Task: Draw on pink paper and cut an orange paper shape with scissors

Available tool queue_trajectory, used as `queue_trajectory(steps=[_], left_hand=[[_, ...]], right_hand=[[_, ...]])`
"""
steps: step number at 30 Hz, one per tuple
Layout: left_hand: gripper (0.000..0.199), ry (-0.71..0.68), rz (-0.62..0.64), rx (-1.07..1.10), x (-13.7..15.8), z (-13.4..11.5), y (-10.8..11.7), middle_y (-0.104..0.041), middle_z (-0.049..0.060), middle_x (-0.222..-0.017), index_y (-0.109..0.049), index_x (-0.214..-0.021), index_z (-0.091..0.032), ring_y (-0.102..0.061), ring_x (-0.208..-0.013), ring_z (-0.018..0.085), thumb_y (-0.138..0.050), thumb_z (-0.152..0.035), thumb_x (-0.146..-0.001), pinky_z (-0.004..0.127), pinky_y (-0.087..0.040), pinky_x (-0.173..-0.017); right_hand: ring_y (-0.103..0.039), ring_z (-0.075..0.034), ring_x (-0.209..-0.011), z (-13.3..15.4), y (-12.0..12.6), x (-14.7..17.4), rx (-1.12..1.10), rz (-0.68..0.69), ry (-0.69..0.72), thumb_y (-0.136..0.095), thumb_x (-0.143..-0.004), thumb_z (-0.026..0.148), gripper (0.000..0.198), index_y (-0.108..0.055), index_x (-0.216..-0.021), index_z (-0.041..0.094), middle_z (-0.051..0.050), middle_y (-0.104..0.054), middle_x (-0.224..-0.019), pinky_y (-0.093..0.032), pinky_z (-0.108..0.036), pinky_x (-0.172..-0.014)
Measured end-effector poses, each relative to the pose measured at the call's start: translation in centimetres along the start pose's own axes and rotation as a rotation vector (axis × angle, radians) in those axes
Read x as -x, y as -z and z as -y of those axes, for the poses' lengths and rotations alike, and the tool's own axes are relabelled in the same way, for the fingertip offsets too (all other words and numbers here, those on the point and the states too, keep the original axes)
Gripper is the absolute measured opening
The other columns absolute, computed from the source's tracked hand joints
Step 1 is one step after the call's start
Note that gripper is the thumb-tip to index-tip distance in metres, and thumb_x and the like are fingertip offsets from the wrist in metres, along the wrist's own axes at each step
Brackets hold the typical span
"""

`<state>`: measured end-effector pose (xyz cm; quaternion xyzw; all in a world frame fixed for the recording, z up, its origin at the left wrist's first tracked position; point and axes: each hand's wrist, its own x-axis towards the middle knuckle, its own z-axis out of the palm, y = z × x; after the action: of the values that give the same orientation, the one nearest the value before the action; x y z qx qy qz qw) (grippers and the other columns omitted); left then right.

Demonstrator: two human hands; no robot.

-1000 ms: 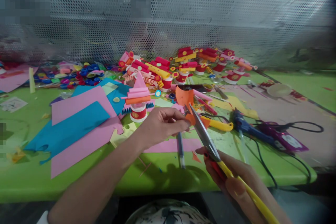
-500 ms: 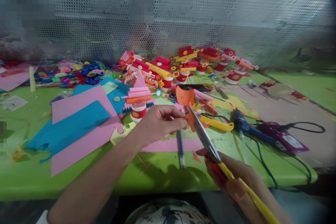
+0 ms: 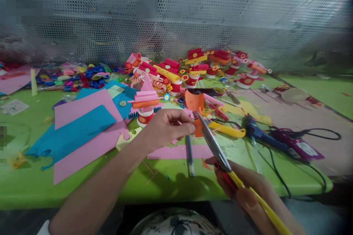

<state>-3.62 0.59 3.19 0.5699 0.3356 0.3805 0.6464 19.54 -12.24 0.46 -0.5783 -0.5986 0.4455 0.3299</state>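
The left hand [image 3: 172, 128] pinches a small orange paper piece [image 3: 198, 129] between thumb and fingers, leaving its right part exposed, probably to keep that edge clear for cutting. The right hand [image 3: 257, 180] wraps the handles of the yellow-and-red scissors [image 3: 225, 165], blades angled up toward the edge; contact is unclear. All 2 hands are above the tabletop [image 3: 96, 191], likely giving the blades room. Beyond the left hand stands 1 pink-hatted cup figure [image 3: 145, 118], perhaps kept in sight.
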Motion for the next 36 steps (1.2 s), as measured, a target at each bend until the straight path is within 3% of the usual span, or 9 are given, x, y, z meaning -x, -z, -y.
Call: queue_trajectory(steps=[7, 11, 16, 24, 30, 36], left_hand=[[0.014, 0.013, 0.001, -0.046, 0.1, -0.3, 0.4, -0.065, 0.0, -0.069, -0.068, -0.076, -0.016, -0.054, -0.051, 0.007, -0.074, -0.028, -0.079, 0.022, -0.044, -0.05], [0.015, -0.001, 0.019, -0.063, 0.1, -0.5, 0.6, -0.065, 0.0, -0.067, -0.069, -0.075, -0.015, -0.055, -0.051, 0.008, -0.074, -0.028, -0.08, 0.021, -0.044, -0.05], [0.015, 0.036, 0.036, -0.038, 0.2, -0.7, 0.8, -0.064, -0.001, -0.066, -0.07, -0.076, -0.015, -0.058, -0.053, 0.008, -0.075, -0.028, -0.081, 0.021, -0.048, -0.052], [0.037, 0.123, 0.064, 0.184, -0.1, 0.4, -0.3, -0.067, -0.001, -0.072, -0.073, -0.085, -0.015, -0.058, -0.057, 0.008, -0.093, -0.039, -0.065, 0.024, -0.056, -0.057], [0.019, 0.132, 0.095, 0.244, 0.0, 0.0, -0.3, -0.074, 0.003, -0.082, -0.07, -0.084, -0.015, -0.058, -0.058, 0.007, -0.08, -0.031, -0.079, 0.025, -0.059, -0.059], [0.012, 0.161, 0.118, 0.204, 0.0, -0.3, -0.1, -0.074, 0.003, -0.075, -0.069, -0.079, -0.014, -0.062, -0.055, 0.008, -0.076, -0.024, -0.079, 0.024, -0.056, -0.06]], right_hand=[[-0.041, -0.014, -0.057, -1.8, 0.5, -0.1, 0.002, 0.055, 0.05, -0.051, -0.077, 0.091, 0.088, -0.073, -0.122, 0.019, -0.001, -0.051, -0.069, -0.035, -0.027, -0.048], [-0.04, -0.014, -0.056, -1.2, 0.5, 0.1, -0.007, 0.029, -0.008, -0.054, -0.076, 0.091, 0.087, -0.072, -0.121, 0.019, 0.0, -0.049, -0.069, -0.038, -0.027, -0.049], [-0.045, -0.016, -0.057, -0.8, 0.5, 0.3, 0.023, -0.003, 0.018, -0.054, -0.078, 0.089, 0.082, -0.073, -0.119, 0.02, -0.002, -0.052, -0.069, -0.042, -0.027, -0.05], [-0.051, -0.017, -0.06, -0.8, 0.4, 0.5, 0.04, -0.038, 0.034, -0.051, -0.083, 0.086, 0.079, -0.072, -0.121, 0.02, -0.006, -0.062, -0.075, -0.042, -0.028, -0.05], [-0.046, -0.016, -0.058, -0.7, 0.5, 0.4, 0.042, 0.004, 0.026, -0.051, -0.081, 0.088, 0.084, -0.071, -0.123, 0.018, -0.002, -0.056, -0.071, -0.04, -0.029, -0.052], [-0.048, -0.018, -0.061, -1.2, 0.8, 0.2, 0.043, 0.062, -0.003, -0.052, -0.078, 0.09, 0.088, -0.07, -0.126, 0.018, -0.004, -0.057, -0.074, -0.039, -0.03, -0.052]])
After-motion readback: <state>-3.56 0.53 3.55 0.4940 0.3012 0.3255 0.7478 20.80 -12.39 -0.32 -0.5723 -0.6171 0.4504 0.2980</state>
